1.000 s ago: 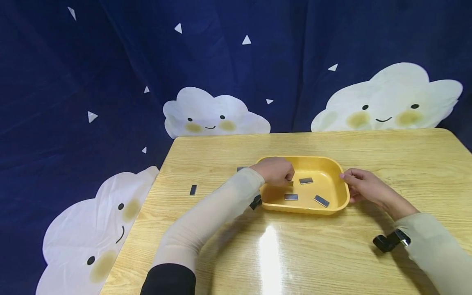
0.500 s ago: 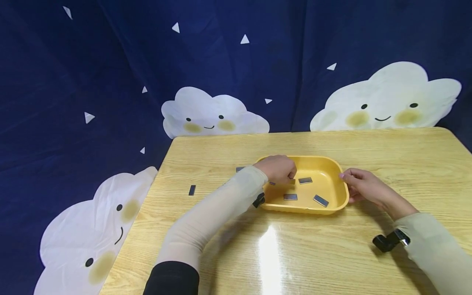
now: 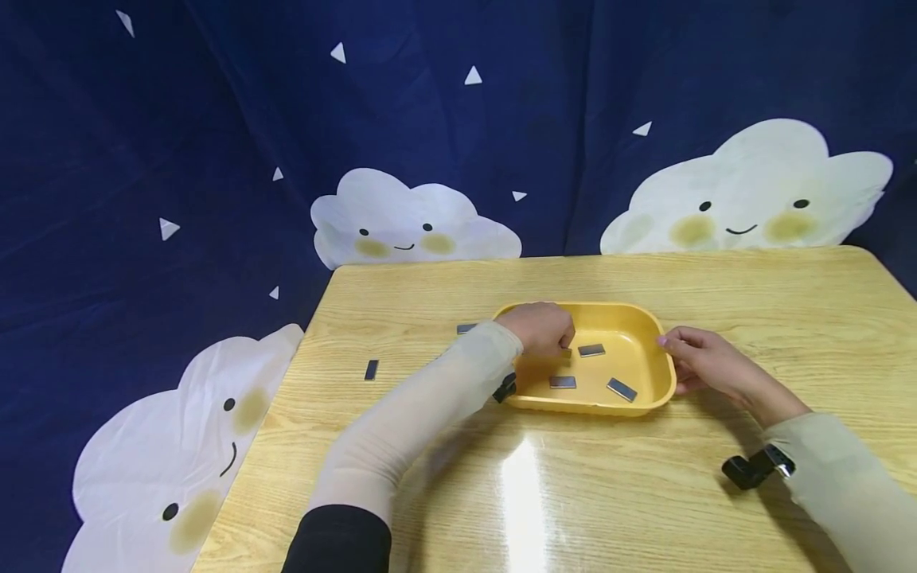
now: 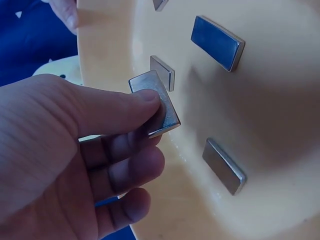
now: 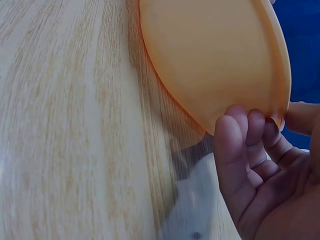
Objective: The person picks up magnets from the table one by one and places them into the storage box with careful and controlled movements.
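Observation:
Between the thumb and fingers of my left hand point(image 3: 537, 328) is a flat, shiny, rectangular metal block point(image 4: 167, 108), held just above the floor of a yellow plastic tray point(image 3: 587, 407). Similar metal blocks lie in the tray: one toward the back point(image 3: 591, 350), one near the front point(image 3: 562, 383) and a slanted one point(image 3: 622, 389) at the right. The left wrist view shows them close up, apart from the held block. My right hand point(image 3: 716, 370) grips the tray's right rim, thumb over the edge and fingers against the outer wall point(image 5: 220, 55).
On the wooden table point(image 3: 645, 493), one metal block point(image 3: 371, 370) lies well left of the tray and another block point(image 3: 466, 329) lies just left of it, partly behind my left sleeve. A dark blue curtain point(image 3: 444, 127) with cloud shapes hangs behind the table.
My left hand has shifted slightly right and up relative to the tray, still pinching the metal block. The right hand keeps its grip on the rim, and the other blocks stay put.

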`<state>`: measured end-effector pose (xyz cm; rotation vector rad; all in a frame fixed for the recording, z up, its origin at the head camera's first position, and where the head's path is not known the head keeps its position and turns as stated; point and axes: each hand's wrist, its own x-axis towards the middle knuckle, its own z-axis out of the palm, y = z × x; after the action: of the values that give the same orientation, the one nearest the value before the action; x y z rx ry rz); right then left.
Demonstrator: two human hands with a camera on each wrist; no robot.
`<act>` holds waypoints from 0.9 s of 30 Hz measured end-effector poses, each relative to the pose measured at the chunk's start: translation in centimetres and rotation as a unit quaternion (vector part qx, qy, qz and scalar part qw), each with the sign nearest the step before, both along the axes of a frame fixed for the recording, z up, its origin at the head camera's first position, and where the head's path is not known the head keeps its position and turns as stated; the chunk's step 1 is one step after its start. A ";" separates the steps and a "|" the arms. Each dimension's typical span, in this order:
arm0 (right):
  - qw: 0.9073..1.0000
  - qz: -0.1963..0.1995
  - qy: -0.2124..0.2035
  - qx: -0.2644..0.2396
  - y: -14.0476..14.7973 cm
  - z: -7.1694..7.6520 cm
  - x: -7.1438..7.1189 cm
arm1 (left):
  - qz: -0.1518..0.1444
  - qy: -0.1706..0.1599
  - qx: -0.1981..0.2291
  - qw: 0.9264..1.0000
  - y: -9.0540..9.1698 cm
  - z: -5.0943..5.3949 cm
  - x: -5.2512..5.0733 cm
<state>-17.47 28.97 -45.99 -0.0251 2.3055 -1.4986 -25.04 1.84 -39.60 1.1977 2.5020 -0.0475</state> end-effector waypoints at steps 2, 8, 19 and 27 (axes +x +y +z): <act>1.000 0.001 0.000 0.000 0.0 0.0 0.0 | 0.001 0.000 -0.003 1.000 0.1 -0.1 0.0; 1.000 0.004 -0.001 -0.011 0.0 -0.1 -0.1 | 0.005 -0.005 -0.011 1.000 0.2 -0.2 0.0; 1.000 0.003 -0.002 -0.012 -0.1 0.1 0.0 | 0.006 -0.005 -0.019 1.000 0.3 -0.2 0.0; 1.000 0.001 -0.004 -0.007 0.0 0.1 0.0 | 0.012 -0.023 -0.047 0.999 0.1 0.0 0.1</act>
<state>-17.44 28.99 -45.90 -0.0255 2.2896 -1.5105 -24.94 1.96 -39.61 1.1188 2.4464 -0.1281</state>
